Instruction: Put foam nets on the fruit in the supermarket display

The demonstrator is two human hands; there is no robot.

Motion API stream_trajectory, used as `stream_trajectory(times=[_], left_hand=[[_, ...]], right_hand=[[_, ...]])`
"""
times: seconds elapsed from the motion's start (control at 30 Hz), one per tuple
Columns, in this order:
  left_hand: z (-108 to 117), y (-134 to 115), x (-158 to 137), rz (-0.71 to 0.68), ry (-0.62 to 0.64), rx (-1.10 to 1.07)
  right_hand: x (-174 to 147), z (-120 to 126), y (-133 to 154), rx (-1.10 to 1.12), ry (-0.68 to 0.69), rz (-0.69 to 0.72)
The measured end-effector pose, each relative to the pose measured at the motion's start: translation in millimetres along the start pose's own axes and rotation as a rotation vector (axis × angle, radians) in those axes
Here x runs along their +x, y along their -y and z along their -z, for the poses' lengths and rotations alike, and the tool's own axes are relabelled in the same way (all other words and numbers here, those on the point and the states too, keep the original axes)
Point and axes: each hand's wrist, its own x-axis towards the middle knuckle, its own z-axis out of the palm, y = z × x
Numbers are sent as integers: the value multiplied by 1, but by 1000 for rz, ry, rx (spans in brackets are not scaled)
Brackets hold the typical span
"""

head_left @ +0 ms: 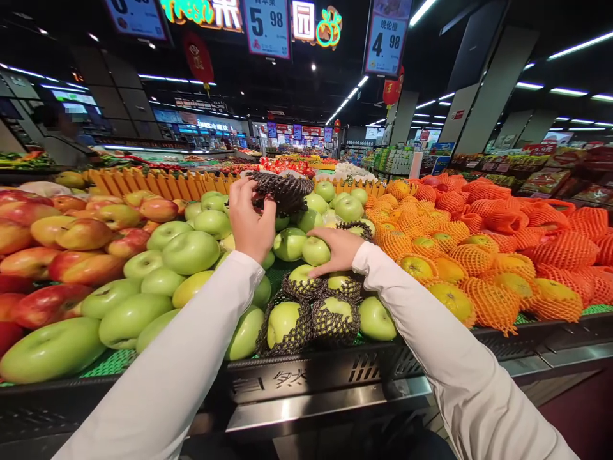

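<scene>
My left hand (249, 220) reaches over the green apples, its fingers closed on the near-left edge of a bunch of black foam fruit nets (286, 188). Lower and to the right, my right hand (341, 248) has its thumb and fingers curved around a bare green apple (315, 252). Just in front of that hand sit several green apples in black nets, among them a netted apple (283, 324) at the crate's front. A bare green apple (377, 318) lies right of them, below my right wrist.
Loose green apples (190, 250) are heaped left of my hands, with red-yellow apples (90, 268) beyond. Oranges in orange nets (483, 297) and fruit in red nets (558, 249) lie to the right. A black crate edge (306, 377) runs along the front; a low wooden fence (143, 184) stands behind.
</scene>
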Motion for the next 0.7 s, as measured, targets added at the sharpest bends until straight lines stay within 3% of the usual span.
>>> stream_trajectory(times=[0.07,0.13,0.27,0.37,0.5,0.7], left_hand=[[0,-1,0,55,-33,4],[1,-1,1,100,-60,3],[1,1,1,157,-76,1],[1,4,1,167,-72,20],[1,4,-1,148,-76,57],[2,-3,-1,133,-60,77]], right_hand=[[0,-1,0,-54,8,-28],[-2,5,-1,-70,-88,-65],[-9,25,-1,211,-285,19],[-12,30,-1,401,-118,122],[-11,24,-1,383,121,169],[-8,14,-4,290,106,171]])
